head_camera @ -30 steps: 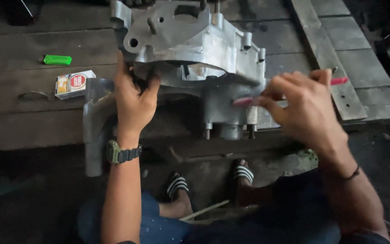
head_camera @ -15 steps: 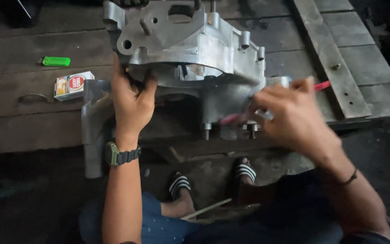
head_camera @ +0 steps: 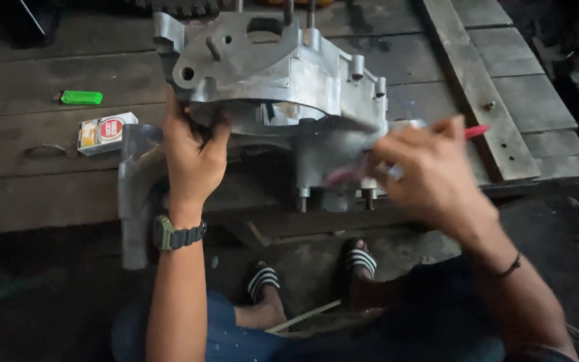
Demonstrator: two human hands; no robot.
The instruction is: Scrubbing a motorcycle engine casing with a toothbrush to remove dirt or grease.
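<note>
Since the earlier frame, your right hand [head_camera: 430,177] has slid left along the front of the engine crankcase [head_camera: 269,80], and the red-handled tool [head_camera: 474,131] it carries now sits lower against the casting; the hand is blurred with motion. Your left hand [head_camera: 192,157] has stayed clamped on the casing's lower left edge, and the casting appears slightly higher in view.

Surface: a workbench of dark, weathered wooden planks [head_camera: 35,80], with a lighter board [head_camera: 477,87] laid diagonally at the right. Below the bench edge is a dirt floor [head_camera: 557,221], dimly lit. Your feet in striped sandals [head_camera: 263,278] rest there.

On the planks to the left lie a green lighter [head_camera: 80,98] and a small white and red box [head_camera: 105,133], well apart from the casting.

The crankcase is bare grey cast aluminium, standing at the bench's front edge, with a round opening, bolt bosses and studs projecting at top and bottom.

Left fingers are closed, gripping the casing rim. Right fingers are curled around the tool handle. A dark green watch [head_camera: 175,233] sits on your left wrist.
</note>
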